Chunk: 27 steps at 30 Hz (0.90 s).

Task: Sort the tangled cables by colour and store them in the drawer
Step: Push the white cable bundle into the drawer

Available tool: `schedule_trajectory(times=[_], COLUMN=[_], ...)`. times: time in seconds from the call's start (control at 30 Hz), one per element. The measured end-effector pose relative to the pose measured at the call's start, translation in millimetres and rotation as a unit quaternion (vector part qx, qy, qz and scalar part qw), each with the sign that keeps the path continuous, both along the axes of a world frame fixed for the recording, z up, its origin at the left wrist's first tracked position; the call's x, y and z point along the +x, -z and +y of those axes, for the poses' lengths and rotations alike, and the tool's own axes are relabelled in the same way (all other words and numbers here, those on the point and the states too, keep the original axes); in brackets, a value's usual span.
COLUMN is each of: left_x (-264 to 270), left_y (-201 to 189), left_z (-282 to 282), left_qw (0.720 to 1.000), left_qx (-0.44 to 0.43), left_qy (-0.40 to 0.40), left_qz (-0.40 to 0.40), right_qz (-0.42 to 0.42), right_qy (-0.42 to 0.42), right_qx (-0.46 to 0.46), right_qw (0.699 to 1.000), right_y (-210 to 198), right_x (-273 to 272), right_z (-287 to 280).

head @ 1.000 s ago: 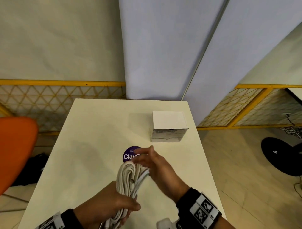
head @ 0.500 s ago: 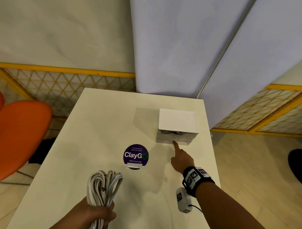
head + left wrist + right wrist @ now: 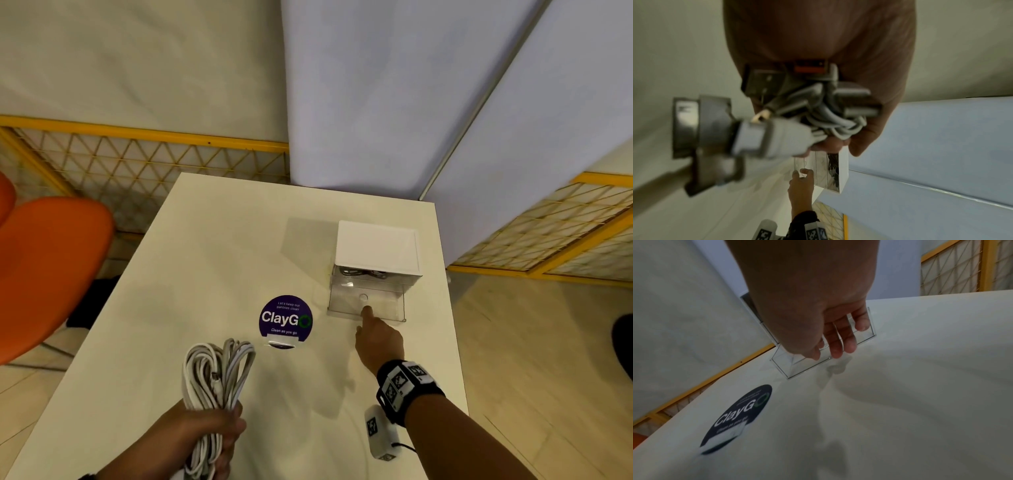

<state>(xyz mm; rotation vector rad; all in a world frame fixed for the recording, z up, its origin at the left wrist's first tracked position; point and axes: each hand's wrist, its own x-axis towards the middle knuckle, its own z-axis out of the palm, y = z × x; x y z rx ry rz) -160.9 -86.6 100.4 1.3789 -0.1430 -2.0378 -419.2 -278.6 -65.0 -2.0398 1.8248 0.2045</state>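
Observation:
My left hand point(image 3: 212, 423) grips a coiled bundle of white cables point(image 3: 219, 373) above the table's near edge; in the left wrist view the cables point(image 3: 834, 123) and a white plug point(image 3: 772, 139) fill the palm. A small white-topped drawer unit point(image 3: 376, 246) stands at the table's right. Its clear lower drawer point(image 3: 366, 306) is pulled out and looks empty. The upper drawer holds dark cables point(image 3: 359, 273). My right hand point(image 3: 376, 339) pinches the lower drawer's front wall, index finger forward; the right wrist view shows fingertips point(image 3: 838, 352) on the clear drawer point(image 3: 797, 368).
A round purple ClayGo sticker point(image 3: 286, 320) lies on the white table point(image 3: 205, 257) between my hands. An orange chair point(image 3: 51, 267) stands to the left. Blue partition panels point(image 3: 376, 102) and a yellow lattice fence point(image 3: 137, 164) close off the far side.
My right hand left the cable bundle, reached to the drawer unit and drew the lower clear drawer out. The left hand kept hold of the white cables.

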Motion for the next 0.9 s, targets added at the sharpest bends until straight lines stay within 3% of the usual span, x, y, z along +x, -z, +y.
schedule_trajectory(times=[0.2,0.37,0.47,0.53,0.6,0.73,0.9], left_x=[-13.7,-25.7,-38.6,-48.4,-58.5,-79.2,-93.9], left_y=[-4.9,0.3,6.3,11.1,12.6,11.4,11.0], left_z=[-12.4,-23.0,-34.7,-46.2,-56.7,-67.0,-68.7], left_qw=[0.999,0.999,0.995,0.983,0.968,0.965,0.972], left_qx=[0.003,-0.015,-0.046,-0.082,-0.122,-0.182,-0.162], left_qy=[-0.026,-0.036,-0.068,-0.082,-0.093,-0.086,-0.091], left_qz=[0.020,0.004,-0.054,-0.139,-0.199,-0.171,-0.140], right_qz=[0.021,-0.086,-0.267,-0.417,-0.493,-0.488,-0.504], right_qy=[-0.005,0.080,0.146,0.164,0.137,0.046,0.024], right_qx=[-0.005,-0.020,0.003,0.064,0.157,0.264,0.235], right_qw=[1.000,0.993,0.952,0.891,0.845,0.831,0.831], right_y=[5.8,-19.7,-63.8,-102.9,-137.0,-160.6,-157.1], right_x=[-0.4,5.3,19.0,29.1,37.5,46.1,40.8], right_z=[24.7,34.1,48.3,65.4,83.6,103.8,106.7])
